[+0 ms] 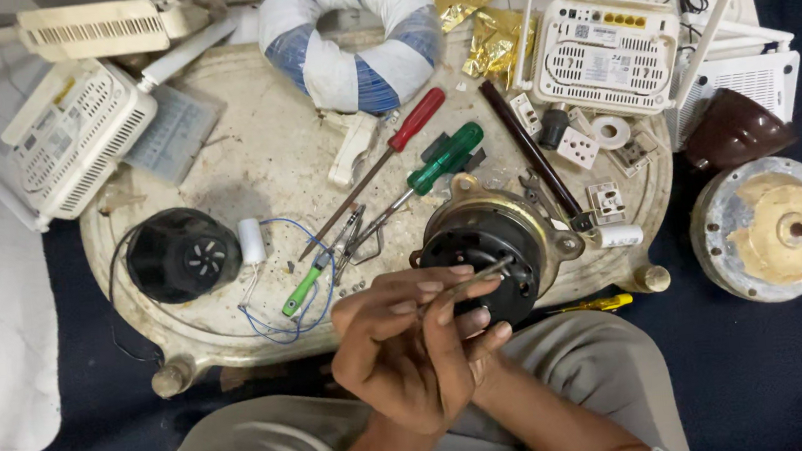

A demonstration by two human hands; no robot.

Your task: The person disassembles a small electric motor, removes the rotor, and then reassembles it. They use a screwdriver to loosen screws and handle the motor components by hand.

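Note:
My left hand [388, 349] is held over my lap, its fingers pinching a thin metal rod [470, 282] that points right. Just behind it, my right hand [482, 329] is mostly covered; only its curled fingertips show, pressed against the left hand, and whatever they hold is hidden. Directly beyond both hands, a black and brass fan motor [492, 238] sits at the near edge of a worn white tray table [258, 161]. The rod's tip hovers over the motor's front.
On the tray lie a red screwdriver [415, 121], a green screwdriver [444, 158], a black motor housing [178, 255], a white capacitor [251, 240] with blue wires [302, 315], and sockets. White routers [74, 134] [605, 49], a blue-white ring [348, 34] and a round fan part [769, 229] surround it.

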